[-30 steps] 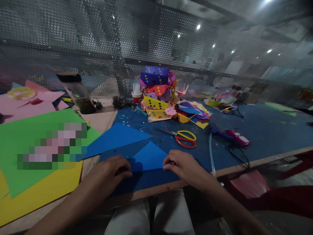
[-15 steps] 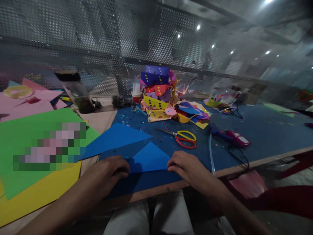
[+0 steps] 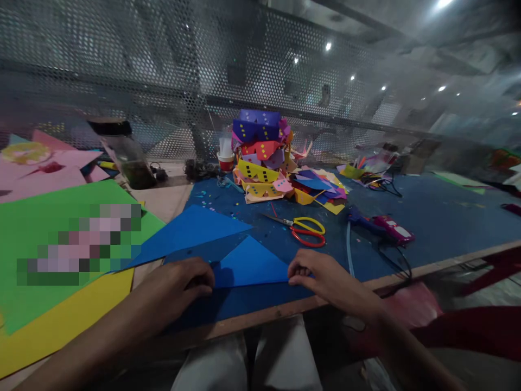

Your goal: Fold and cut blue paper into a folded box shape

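Observation:
A folded blue paper triangle lies flat on the blue table mat near the front edge. My left hand presses down on its left corner, fingers curled over the paper. At the triangle's right corner sits my right hand, fingertips pinched on the bottom edge. A larger blue paper triangle lies just behind, pointing right.
Yellow and red scissors lie behind my right hand. A glue gun with its cord rests to the right. A pile of coloured paper shapes stands at the back. Green and yellow sheets cover the left.
My right hand has slid to the right along the triangle's bottom edge toward its right corner. The left hand has stayed on the left corner.

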`<state>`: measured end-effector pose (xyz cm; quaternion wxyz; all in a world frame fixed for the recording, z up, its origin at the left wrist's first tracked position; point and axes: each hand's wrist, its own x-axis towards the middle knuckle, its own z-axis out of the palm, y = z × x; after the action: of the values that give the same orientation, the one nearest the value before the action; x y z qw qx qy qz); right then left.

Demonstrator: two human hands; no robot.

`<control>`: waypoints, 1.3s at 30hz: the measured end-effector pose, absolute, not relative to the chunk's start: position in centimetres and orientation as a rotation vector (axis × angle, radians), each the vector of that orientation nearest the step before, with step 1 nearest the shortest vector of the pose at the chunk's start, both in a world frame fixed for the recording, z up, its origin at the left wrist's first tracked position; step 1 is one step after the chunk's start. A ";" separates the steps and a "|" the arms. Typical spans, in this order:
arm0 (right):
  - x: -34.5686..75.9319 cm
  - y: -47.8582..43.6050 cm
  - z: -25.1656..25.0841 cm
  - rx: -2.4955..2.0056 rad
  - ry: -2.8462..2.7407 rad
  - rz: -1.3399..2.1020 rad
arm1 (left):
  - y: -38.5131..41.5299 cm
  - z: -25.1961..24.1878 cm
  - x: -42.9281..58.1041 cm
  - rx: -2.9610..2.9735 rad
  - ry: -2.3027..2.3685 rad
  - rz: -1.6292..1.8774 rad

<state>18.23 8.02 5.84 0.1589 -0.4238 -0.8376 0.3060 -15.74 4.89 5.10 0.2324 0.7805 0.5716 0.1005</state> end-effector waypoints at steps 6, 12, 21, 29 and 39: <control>18.3 8.3 6.1 -1.165 -2.430 0.821 | 4.8 4.6 -16.0 2.128 1.583 0.288; 18.2 9.3 5.6 -1.315 -2.446 0.821 | 4.9 4.7 -16.6 2.051 1.707 0.205; 18.4 10.0 5.4 -1.538 -2.395 0.805 | 5.2 5.0 -16.6 1.968 1.792 0.181; 18.6 10.4 5.5 -1.518 -2.459 0.729 | 5.7 5.1 -17.9 1.962 1.713 0.141; 18.5 10.7 5.4 -1.574 -2.458 0.752 | 6.3 5.4 -18.5 1.946 1.788 0.099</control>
<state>18.53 10.68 5.44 0.0638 -0.5212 -0.8138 0.2490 -18.52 6.29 5.42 0.2460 0.7132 0.6554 0.0362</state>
